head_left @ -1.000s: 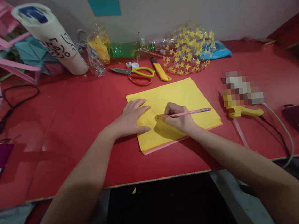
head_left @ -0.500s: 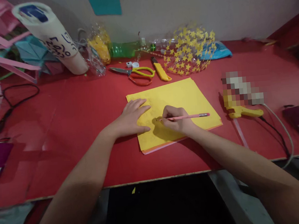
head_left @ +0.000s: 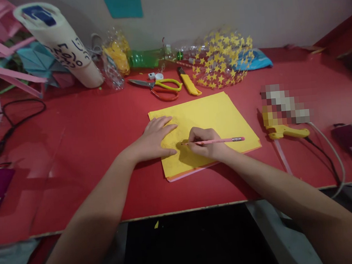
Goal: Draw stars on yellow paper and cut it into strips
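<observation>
A sheet of yellow paper (head_left: 211, 112) lies on the red table, with orange and pink sheets showing under its near edge. My left hand (head_left: 155, 140) rests flat on the paper's left side, fingers spread. In my right hand (head_left: 206, 141) is a pink pencil (head_left: 226, 140), its eraser end pointing right and its tip at the paper near my left thumb. Faint grey marks show on the paper between the hands. Beyond the paper's far edge lie scissors (head_left: 159, 85) with yellow and red handles and a yellow utility knife (head_left: 189, 83).
A yellow glue gun (head_left: 287, 131) with a cord lies right of the paper beside a blurred-out object. At the back stand a white tumbler (head_left: 66, 47), a green plastic bottle (head_left: 146, 58) and star-patterned clear wrap (head_left: 222, 60). Folded paper shapes (head_left: 35, 60) fill the far left.
My right hand has shifted slightly left and toward me with the pencil, across the paper. My left hand has stayed in place.
</observation>
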### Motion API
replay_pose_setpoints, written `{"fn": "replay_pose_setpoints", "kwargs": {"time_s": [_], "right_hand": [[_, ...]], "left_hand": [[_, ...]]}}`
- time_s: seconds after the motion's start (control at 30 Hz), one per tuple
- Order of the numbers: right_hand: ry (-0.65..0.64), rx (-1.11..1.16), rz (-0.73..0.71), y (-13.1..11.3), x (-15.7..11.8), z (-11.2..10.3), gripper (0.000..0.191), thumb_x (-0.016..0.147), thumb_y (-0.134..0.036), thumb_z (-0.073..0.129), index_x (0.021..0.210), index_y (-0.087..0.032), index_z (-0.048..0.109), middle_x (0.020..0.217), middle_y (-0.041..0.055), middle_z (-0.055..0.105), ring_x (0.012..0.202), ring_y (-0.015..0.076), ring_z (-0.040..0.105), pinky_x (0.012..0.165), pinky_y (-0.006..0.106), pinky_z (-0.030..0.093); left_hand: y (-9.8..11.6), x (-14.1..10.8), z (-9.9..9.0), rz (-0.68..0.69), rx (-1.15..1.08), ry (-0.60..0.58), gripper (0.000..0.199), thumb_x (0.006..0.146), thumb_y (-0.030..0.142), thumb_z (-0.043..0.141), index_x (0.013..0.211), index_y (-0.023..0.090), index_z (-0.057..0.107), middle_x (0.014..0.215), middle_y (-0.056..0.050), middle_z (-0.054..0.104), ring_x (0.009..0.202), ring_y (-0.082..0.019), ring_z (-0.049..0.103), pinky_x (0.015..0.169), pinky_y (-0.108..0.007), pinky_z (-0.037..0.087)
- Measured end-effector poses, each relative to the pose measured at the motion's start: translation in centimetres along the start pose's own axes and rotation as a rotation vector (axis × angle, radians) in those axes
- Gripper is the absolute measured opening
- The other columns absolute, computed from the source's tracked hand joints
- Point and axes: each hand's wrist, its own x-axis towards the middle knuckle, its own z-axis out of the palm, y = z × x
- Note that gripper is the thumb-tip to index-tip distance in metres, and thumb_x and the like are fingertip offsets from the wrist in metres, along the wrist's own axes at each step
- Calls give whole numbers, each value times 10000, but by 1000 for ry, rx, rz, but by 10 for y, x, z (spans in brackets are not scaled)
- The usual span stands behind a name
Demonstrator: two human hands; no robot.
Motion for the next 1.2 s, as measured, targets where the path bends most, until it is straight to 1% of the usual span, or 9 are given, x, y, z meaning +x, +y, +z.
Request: {"fn": "replay_pose_setpoints", "kwargs": {"time_s": [0.17, 0.37, 0.53, 0.73, 0.87, 0.97, 1.07, 1.13, 1.2], "right_hand": [[-6, 21, -1, 1, 0, 0, 105, 715, -228, 518, 650, -222, 436, 523, -63, 436, 479, 84, 369, 483, 232, 299], [32, 130, 94, 3, 2, -1, 96, 703, -236, 535, 651, -216, 457, 549, -41, 506, 502, 96, 422, 492, 236, 315], [29, 116, 82, 4, 2, 0, 94, 698, -230, 542, 652, -214, 461, 540, -51, 487, 490, 89, 390, 486, 238, 289], [12, 118, 68, 7, 2, 1, 115, 710, -218, 565, 647, -210, 469, 543, -53, 485, 513, 90, 407, 495, 239, 298], [51, 226, 170, 4, 3, -1, 143, 721, -226, 605, 658, -212, 477, 553, -44, 532, 490, 91, 451, 466, 232, 326], [111, 389, 268, 0, 5, -6, 162, 804, -307, 579, 710, -222, 478, 552, -39, 574, 442, 95, 480, 424, 225, 344], [134, 458, 277, -2, 6, -9, 198, 860, -349, 529, 716, -224, 472, 529, -38, 581, 414, 91, 469, 405, 219, 343], [115, 459, 285, -1, 7, -10, 189, 849, -337, 540, 713, -221, 477, 522, -38, 577, 411, 90, 464, 403, 219, 344], [93, 445, 302, 2, 8, -9, 165, 826, -330, 560, 727, -218, 489, 533, -39, 576, 426, 92, 472, 414, 222, 356]], "left_hand": [[-1, 0, 1, -9, 4, -5, 813, 742, 547, 676, 1435, 193, 439, 1596, -140, 238, 1472, -358, 148, 1193, -521, 115], [2, 0, -1, -19, 11, -13, 819, 750, 555, 664, 1440, 177, 433, 1602, -155, 222, 1478, -348, 141, 1192, -523, 110], [2, 0, -1, -13, 11, -7, 833, 743, 556, 669, 1437, 157, 437, 1596, -168, 230, 1474, -346, 153, 1189, -526, 121], [-3, 0, 2, 15, 2, 17, 809, 743, 589, 661, 1430, 218, 448, 1590, -128, 264, 1468, -358, 163, 1185, -538, 126], [-1, 0, 1, 10, 7, 12, 807, 747, 572, 668, 1430, 204, 447, 1591, -141, 256, 1470, -351, 166, 1188, -524, 125], [0, -1, -1, -21, 5, -8, 824, 750, 547, 673, 1438, 165, 431, 1594, -169, 233, 1476, -344, 156, 1192, -517, 116], [-2, -1, -3, -49, 12, 19, 788, 761, 516, 666, 1430, 173, 431, 1598, -162, 232, 1485, -338, 137, 1193, -537, 82], [-5, -2, -3, -55, 23, 46, 745, 775, 494, 654, 1417, 179, 444, 1606, -153, 219, 1493, -341, 105, 1193, -552, 45], [-6, -2, -3, -50, 27, 75, 708, 786, 479, 641, 1404, 183, 463, 1611, -145, 210, 1493, -345, 99, 1195, -549, 45]]}}
